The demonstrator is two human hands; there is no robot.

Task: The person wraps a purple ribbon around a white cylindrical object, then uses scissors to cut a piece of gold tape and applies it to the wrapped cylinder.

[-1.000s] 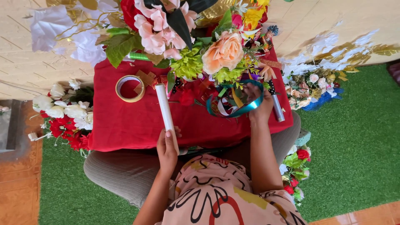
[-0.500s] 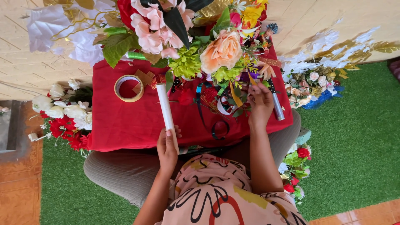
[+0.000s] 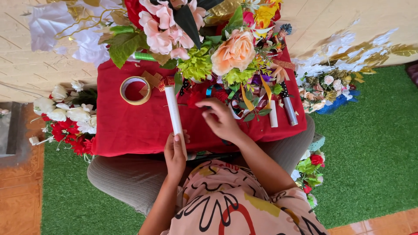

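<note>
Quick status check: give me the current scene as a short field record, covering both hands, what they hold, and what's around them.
surface: red cloth over a small table
left hand: left hand grips the lower end of a white tube that lies pointing away across the cloth
right hand: right hand over the cloth, fingers curled near a pile of ribbons; whether it holds anything is unclear
tape: tape roll lying flat, left of the tube's far end
far edge: artificial flower arrangement
floor: green turf, loose flower bunches on both sides

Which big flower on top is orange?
The peach-orange rose in the middle. The flowers left of it are pink; the one above right is yellow.
</note>
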